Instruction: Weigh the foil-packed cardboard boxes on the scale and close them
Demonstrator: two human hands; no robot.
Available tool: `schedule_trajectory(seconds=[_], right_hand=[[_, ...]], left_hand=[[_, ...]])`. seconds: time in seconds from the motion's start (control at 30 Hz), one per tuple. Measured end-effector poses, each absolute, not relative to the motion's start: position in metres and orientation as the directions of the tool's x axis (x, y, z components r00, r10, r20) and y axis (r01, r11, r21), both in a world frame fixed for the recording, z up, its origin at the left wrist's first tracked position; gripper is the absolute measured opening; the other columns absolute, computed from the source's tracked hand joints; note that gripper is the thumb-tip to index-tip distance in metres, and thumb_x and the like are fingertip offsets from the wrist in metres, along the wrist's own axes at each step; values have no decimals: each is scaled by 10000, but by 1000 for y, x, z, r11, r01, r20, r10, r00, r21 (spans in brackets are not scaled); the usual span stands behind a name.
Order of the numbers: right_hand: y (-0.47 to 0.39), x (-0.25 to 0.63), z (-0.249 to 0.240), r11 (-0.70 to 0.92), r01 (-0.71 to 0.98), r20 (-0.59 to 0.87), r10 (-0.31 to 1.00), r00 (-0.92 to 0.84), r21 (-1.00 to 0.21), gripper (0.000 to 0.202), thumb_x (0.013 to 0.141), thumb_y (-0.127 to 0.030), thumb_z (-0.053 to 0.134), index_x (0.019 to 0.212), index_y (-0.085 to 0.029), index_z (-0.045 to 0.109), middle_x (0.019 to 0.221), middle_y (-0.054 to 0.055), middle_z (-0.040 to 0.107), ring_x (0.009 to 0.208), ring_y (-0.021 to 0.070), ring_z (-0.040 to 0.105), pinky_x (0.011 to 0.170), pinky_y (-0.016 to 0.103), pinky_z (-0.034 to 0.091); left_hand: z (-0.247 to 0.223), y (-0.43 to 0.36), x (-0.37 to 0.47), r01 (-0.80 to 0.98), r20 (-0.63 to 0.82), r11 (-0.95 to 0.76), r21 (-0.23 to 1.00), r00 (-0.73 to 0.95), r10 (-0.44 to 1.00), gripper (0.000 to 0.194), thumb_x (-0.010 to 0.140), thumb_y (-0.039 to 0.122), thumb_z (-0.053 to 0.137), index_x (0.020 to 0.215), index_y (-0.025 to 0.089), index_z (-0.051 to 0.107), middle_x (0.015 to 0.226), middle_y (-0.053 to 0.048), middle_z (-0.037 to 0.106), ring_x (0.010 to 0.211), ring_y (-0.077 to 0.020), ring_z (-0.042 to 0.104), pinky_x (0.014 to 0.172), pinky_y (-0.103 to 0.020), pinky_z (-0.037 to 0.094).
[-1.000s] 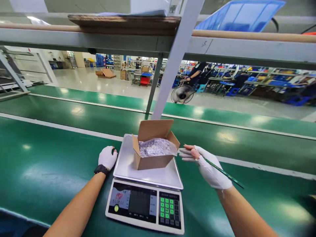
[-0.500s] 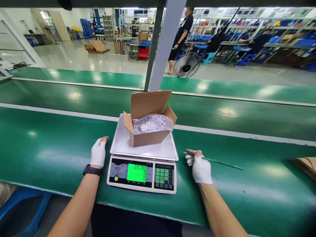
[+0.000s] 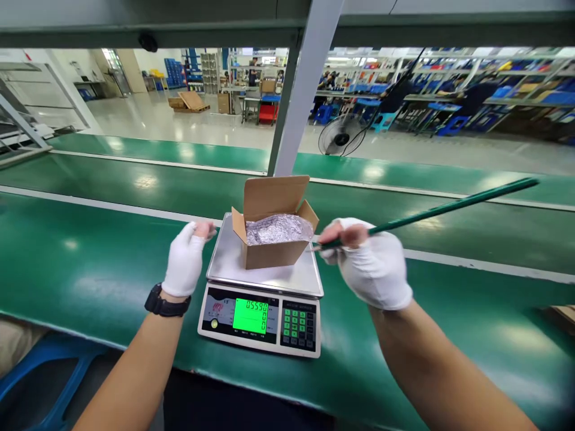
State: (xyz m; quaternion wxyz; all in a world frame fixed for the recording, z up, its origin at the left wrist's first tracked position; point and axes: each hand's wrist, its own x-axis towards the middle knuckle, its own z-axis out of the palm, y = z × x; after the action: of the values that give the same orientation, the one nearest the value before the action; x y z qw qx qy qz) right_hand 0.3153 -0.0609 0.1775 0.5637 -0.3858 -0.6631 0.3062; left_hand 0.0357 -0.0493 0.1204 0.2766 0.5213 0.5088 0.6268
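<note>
A small cardboard box (image 3: 272, 256) with its lid flap up rests on the silver pan (image 3: 220, 263) of a digital scale (image 3: 258, 323). Inside it lies something wrapped in clear bubble wrap (image 3: 279, 230). My right hand (image 3: 371, 257), in a white fingertip-less glove, grips a slim green pencil (image 3: 453, 206); its tip points at the box's right side. Left of the pan, my gloved left hand (image 3: 186, 257) hovers with its fingers curled in and nothing visible in them. The scale's lit green display (image 3: 250, 315) reads about 0.5590.
A green worktop (image 3: 103, 257) carries the scale, with pale strips across it. An upright metal post (image 3: 294, 108) rises behind the box. Flat cardboard (image 3: 563, 312) lies at the right edge. A blue stool (image 3: 58, 371) stands at lower left, a floor fan (image 3: 341, 136) beyond the benches.
My right hand has risen from the worktop with the pencil and come nearer the box. My left hand has lifted slightly towards the pan. The reading fell from about 0.9790.
</note>
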Motion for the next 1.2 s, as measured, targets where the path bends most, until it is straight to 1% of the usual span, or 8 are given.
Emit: schedule_trajectory(seconds=[0.07,0.13,0.2,0.27,0.37,0.5,0.83,1.2], right_hand=[[-52,291,189,557,216,539,830,-140,-802,443,904,-574,566,737,-170,641,627,4,573,546,122,513,513,245,403],[-41,270,193,588,286,535,808,-245,-757,385,906,-506,584,700,-181,596,627,-10,567,583,125,515,561,248,406],[-31,256,192,574,349,472,815,-336,-741,367,918,-472,558,679,-193,553,605,-22,566,580,129,519,579,252,403],[-24,247,188,536,407,402,837,-371,-740,364,941,-466,509,688,-205,538,590,-23,583,576,140,543,588,258,411],[-19,240,181,521,477,368,849,-380,-708,351,958,-468,470,731,-218,566,649,-4,645,615,158,595,603,262,431],[-19,235,176,522,518,349,848,-399,-677,320,963,-467,462,803,-230,604,747,7,701,661,165,641,615,259,451],[-21,233,179,505,571,341,862,-376,-647,339,955,-454,458,763,-222,614,713,8,705,645,165,650,609,255,457],[-18,235,176,492,563,347,870,-352,-664,359,958,-451,444,739,-228,619,688,4,697,605,159,633,577,248,454]], left_hand=[[127,-48,49,237,393,-343,909,-209,896,413,906,557,515,884,164,637,872,-51,678,841,-194,644,801,-316,513],[130,-47,60,270,391,-346,899,-136,910,402,912,553,496,836,174,611,815,-35,660,778,-179,615,742,-297,492],[130,-46,67,268,381,-343,900,-107,918,363,920,512,475,866,178,609,830,-36,659,766,-177,601,720,-294,479],[128,-45,69,236,368,-339,911,-92,925,334,918,467,458,933,173,618,886,-52,670,798,-187,606,735,-303,482],[123,-44,67,172,355,-339,925,-72,932,346,908,437,440,1015,164,624,991,-79,682,891,-211,619,811,-327,490],[122,-44,65,171,349,-330,928,-93,932,341,891,430,445,1018,175,633,1004,-78,688,906,-222,625,834,-336,489],[120,-44,66,168,356,-339,926,-84,931,341,905,442,442,1010,176,628,1005,-82,686,906,-228,626,829,-346,491],[119,-43,66,187,365,-344,920,-92,926,348,901,457,444,987,174,628,983,-99,680,904,-247,621,830,-374,493]])
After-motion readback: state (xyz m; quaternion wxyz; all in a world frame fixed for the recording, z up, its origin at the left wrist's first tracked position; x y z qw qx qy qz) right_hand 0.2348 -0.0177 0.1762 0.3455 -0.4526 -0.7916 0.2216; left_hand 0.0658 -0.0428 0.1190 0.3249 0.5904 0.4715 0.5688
